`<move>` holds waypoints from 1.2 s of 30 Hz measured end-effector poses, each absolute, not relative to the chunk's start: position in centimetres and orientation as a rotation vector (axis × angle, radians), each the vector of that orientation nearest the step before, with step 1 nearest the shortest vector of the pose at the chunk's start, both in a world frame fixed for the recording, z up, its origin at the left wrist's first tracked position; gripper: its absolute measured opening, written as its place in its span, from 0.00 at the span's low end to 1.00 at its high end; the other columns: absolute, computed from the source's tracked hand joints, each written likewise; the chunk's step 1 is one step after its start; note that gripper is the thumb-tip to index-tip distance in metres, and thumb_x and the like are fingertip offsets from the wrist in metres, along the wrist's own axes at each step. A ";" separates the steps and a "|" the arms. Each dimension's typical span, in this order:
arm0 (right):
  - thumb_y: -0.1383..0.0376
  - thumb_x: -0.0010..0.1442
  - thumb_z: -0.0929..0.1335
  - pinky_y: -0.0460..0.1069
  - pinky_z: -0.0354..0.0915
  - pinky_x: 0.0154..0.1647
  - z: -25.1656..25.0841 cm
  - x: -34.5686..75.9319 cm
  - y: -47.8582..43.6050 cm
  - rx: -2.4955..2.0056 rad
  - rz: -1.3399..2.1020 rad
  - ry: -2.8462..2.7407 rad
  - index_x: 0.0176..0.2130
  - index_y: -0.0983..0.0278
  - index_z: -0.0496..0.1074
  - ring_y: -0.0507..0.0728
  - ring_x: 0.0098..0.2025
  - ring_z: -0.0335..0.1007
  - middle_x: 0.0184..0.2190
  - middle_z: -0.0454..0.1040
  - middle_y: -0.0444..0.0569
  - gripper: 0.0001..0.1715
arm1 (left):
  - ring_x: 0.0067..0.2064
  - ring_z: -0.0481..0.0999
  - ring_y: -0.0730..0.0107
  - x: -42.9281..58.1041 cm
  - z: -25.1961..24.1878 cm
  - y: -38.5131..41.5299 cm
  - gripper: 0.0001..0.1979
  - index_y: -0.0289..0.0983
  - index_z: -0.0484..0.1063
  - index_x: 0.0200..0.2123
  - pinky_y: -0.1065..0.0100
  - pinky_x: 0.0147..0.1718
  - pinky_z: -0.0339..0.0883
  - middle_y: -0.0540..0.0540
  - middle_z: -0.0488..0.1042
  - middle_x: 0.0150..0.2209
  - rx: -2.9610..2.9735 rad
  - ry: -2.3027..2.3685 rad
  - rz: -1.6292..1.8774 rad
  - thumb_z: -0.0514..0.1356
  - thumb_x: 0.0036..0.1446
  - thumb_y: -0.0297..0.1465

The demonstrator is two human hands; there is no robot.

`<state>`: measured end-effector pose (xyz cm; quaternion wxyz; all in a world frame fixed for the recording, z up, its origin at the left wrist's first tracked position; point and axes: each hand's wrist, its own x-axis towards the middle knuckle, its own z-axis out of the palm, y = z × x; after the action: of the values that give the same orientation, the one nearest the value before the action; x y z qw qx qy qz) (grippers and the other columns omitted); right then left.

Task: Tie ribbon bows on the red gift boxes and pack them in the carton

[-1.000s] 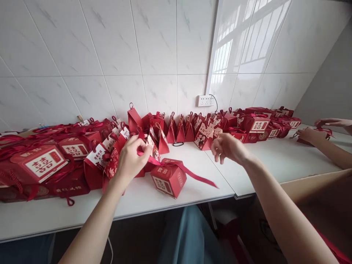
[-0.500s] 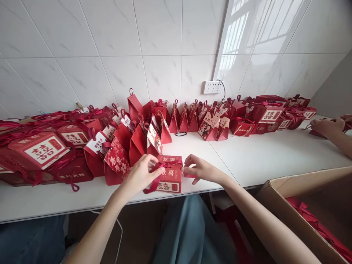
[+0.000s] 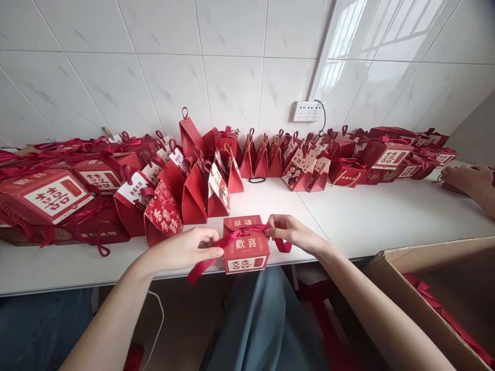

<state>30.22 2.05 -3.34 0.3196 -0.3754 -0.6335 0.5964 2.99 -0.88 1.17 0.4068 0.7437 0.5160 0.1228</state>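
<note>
At the table's front edge stands a small red gift box (image 3: pixel 246 243) with gold and white lettering. A dark red ribbon (image 3: pixel 234 235) crosses its top, with loose tails on both sides. On the box's left, my left hand (image 3: pixel 201 246) pinches one end of the ribbon, and its tail hangs below the fingers. The other end is pinched by my right hand (image 3: pixel 288 232) at the box's right top edge, a loop of ribbon dangling under it. Between the two hands the ribbon runs across the lid.
Red pointed boxes (image 3: pixel 195 193) stand close behind my left hand. Stacked red boxes (image 3: pixel 58 198) fill the table's left, and more boxes (image 3: pixel 386 154) line the wall at right. A cardboard carton (image 3: pixel 390 273) holds ribboned boxes. Another person's hand (image 3: pixel 466 178) is at far right.
My hands have moved apart, the left one leftward and the right one rightward, drawing the ribbon out across the lid. The view has shifted slightly.
</note>
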 end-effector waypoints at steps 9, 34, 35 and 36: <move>0.39 0.54 0.62 0.46 0.60 0.27 -4.5 29.6 2.3 -1.003 1.817 -1.484 0.25 0.65 0.66 0.52 0.24 0.68 0.19 0.68 0.44 0.32 | 0.39 0.72 0.65 2.0 1.2 -0.2 0.21 0.37 0.67 0.37 0.69 0.36 0.64 0.47 0.73 0.38 1.864 1.154 0.135 0.54 0.54 0.50; 0.46 0.42 0.74 0.46 0.41 0.22 -5.8 31.1 2.5 -0.961 1.757 -1.556 0.23 0.65 0.65 0.46 0.20 0.51 0.17 0.63 0.39 0.27 | 0.17 0.49 0.84 2.7 -4.9 0.6 0.26 0.37 0.54 0.21 0.76 0.15 0.41 0.57 0.54 0.18 1.435 0.877 0.705 0.62 0.48 0.50; 0.46 0.43 0.74 0.46 0.41 0.22 -5.5 31.3 2.5 -0.966 1.760 -1.606 0.24 0.65 0.66 0.46 0.20 0.51 0.17 0.63 0.39 0.27 | 0.17 0.50 0.84 2.8 -4.7 0.5 0.26 0.37 0.55 0.20 0.76 0.15 0.43 0.58 0.54 0.17 1.416 0.880 0.690 0.62 0.48 0.50; 0.47 0.45 0.73 0.46 0.41 0.21 -5.1 31.6 2.4 -0.979 1.760 -1.659 0.24 0.65 0.66 0.46 0.20 0.50 0.18 0.62 0.40 0.26 | 0.17 0.52 0.83 2.9 -4.3 0.3 0.25 0.37 0.55 0.20 0.75 0.16 0.46 0.58 0.55 0.16 1.399 0.890 0.673 0.62 0.48 0.49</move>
<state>31.57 2.44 -5.06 0.2631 -0.3619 -0.6135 0.6507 2.87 0.35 -4.35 0.6259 0.6098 0.3878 0.2933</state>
